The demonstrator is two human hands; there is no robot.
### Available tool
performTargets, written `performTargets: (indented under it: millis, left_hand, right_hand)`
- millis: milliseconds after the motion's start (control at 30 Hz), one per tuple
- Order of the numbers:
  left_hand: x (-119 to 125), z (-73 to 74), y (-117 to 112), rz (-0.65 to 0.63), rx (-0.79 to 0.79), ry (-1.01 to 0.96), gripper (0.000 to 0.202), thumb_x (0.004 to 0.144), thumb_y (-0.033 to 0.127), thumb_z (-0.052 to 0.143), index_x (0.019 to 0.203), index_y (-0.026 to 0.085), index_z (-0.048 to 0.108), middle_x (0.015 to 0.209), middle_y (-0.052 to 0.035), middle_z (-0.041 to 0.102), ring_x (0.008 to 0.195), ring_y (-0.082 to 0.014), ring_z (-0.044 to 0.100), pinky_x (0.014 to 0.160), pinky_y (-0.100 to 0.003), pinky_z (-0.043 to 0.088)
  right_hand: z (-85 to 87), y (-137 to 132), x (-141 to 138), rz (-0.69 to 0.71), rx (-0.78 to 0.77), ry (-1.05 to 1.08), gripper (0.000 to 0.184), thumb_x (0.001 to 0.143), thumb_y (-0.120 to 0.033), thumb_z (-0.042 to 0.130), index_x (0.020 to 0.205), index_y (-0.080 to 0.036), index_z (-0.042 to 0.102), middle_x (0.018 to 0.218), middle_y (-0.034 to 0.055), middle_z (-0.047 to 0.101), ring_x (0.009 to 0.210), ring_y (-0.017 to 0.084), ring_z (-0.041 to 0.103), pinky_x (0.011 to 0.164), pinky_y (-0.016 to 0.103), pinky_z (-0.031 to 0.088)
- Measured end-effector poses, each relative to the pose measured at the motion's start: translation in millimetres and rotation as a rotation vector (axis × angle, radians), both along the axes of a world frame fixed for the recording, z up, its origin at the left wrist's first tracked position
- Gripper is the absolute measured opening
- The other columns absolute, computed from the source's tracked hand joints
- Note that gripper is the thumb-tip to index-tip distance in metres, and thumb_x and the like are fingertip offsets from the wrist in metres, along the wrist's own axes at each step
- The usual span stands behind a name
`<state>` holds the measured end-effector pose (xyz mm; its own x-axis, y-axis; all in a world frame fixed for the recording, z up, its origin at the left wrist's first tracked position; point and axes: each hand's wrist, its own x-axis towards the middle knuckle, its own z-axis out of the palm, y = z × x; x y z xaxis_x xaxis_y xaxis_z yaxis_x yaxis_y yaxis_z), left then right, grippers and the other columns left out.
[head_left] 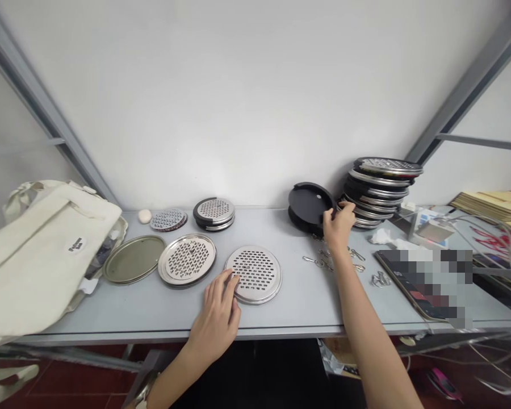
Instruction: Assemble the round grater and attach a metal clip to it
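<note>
Black round tray (310, 204), back of the grey bench (298, 309): I have the right hand (339, 224) at its right rim, fingers half-curled, whether pinching it I cannot tell. Perforated metal grater disc (256, 272), front centre: I have the left hand (217, 309) resting loosely parted fingers on its edge, gripping nothing. Outward: metal clips (381, 279), stacked round graters (383, 182), cream bag (46, 261) far left.

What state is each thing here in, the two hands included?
Left hand: touching near grater disc
Right hand: at black dish, grip unclear
Near grater disc: flat
Black dish: hollow side up
Olive disc: flat
Tall disc stack: upright, uneven
Metal clips: loose, scattered
Cream bag: slumped
Device: flat, screen pixelated
</note>
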<state>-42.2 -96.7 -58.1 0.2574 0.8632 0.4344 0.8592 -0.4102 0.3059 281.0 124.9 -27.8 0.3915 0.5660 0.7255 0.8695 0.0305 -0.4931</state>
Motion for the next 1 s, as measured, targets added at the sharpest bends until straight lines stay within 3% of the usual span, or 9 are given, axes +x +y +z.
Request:
performTargets:
  millis: [100, 300, 433, 667, 833, 900, 1000]
  left_hand:
    - [0.5, 0.0, 0.2, 0.01, 0.02, 0.006, 0.05, 0.089, 0.012, 0.04, 0.138, 0.019, 0.037, 0.142, -0.014, 0.038, 0.133, -0.0276, 0.037, 0.106, -0.046, 0.035]
    - [1.6, 0.3, 0.8, 0.031, 0.018, 0.012, 0.049, 0.088, 0.012, 0.04, 0.137, 0.019, 0.039, 0.142, -0.0138, 0.039, 0.134, -0.0282, 0.036, 0.106, -0.046, 0.035]
    - [1.8, -0.2, 0.4, 0.034, 0.015, 0.035, 0.05, 0.088, 0.012, 0.04, 0.137, 0.018, 0.038, 0.142, -0.0145, 0.038, 0.133, -0.0284, 0.037, 0.106, -0.047, 0.034]
    - [1.4, -0.6, 0.4, 0.046, 0.003, 0.044, 0.048, 0.089, 0.013, 0.04, 0.137, 0.018, 0.038, 0.143, -0.0139, 0.036, 0.132, -0.0284, 0.036, 0.104, -0.046, 0.034]
    - [1.2, 1.4, 0.4, 0.041, 0.002, 0.04, 0.049, 0.089, 0.014, 0.04, 0.137, 0.018, 0.037, 0.143, -0.0143, 0.037, 0.132, -0.0284, 0.036, 0.104, -0.045, 0.034]
    - [1.2, 2.2, 0.3, 0.04, -0.003, 0.038, 0.049, 0.089, 0.013, 0.04, 0.137, 0.018, 0.037, 0.143, -0.0144, 0.037, 0.132, -0.0283, 0.037, 0.103, -0.046, 0.035]
    - [1.5, 2.6, 0.3, 0.038, 0.003, 0.039, 0.049, 0.089, 0.014, 0.041, 0.137, 0.017, 0.037, 0.142, -0.0149, 0.037, 0.13, -0.0285, 0.038, 0.103, -0.046, 0.035]
  right_hand:
    - [3.8, -2.1, -22.7, 0.212, 0.0, -0.047, 0.03, 0.084, -0.024, 0.042, 0.111, -0.013, 0.044, 0.089, 0.0111, 0.057, 0.079, 0.026, 0.051, 0.077, 0.04, 0.041]
    - [0.7, -14.3, -77.7, 0.495, -0.141, -0.269, 0.028, 0.085, -0.019, 0.041, 0.112, -0.012, 0.045, 0.089, 0.0124, 0.058, 0.082, 0.027, 0.05, 0.079, 0.039, 0.039]
    - [-4.6, -18.7, -91.9, 0.543, -0.217, -0.328, 0.026, 0.086, -0.017, 0.04, 0.11, -0.012, 0.048, 0.091, 0.013, 0.058, 0.083, 0.027, 0.051, 0.08, 0.036, 0.038]
    - [-15.7, -16.6, -90.3, 0.539, -0.311, -0.376, 0.017, 0.084, -0.016, 0.043, 0.099, -0.014, 0.052, 0.077, 0.0095, 0.057, 0.077, 0.027, 0.051, 0.075, 0.035, 0.037]
    - [-7.0, -22.7, -95.6, 0.512, -0.249, -0.343, 0.02, 0.089, -0.031, 0.049, 0.1, -0.015, 0.054, 0.1, 0.0152, 0.053, 0.094, 0.03, 0.047, 0.085, 0.041, 0.035]
    - [-2.3, -27.7, -102.4, 0.62, -0.24, -0.307, 0.018, 0.091, -0.032, 0.047, 0.098, -0.016, 0.054, 0.1, 0.0139, 0.052, 0.095, 0.029, 0.047, 0.087, 0.04, 0.035]
    - [0.0, -37.6, -117.8, 0.859, -0.341, -0.336, 0.018, 0.094, -0.027, 0.044, 0.082, -0.018, 0.053, 0.081, 0.0067, 0.055, 0.081, 0.021, 0.051, 0.08, 0.033, 0.039]
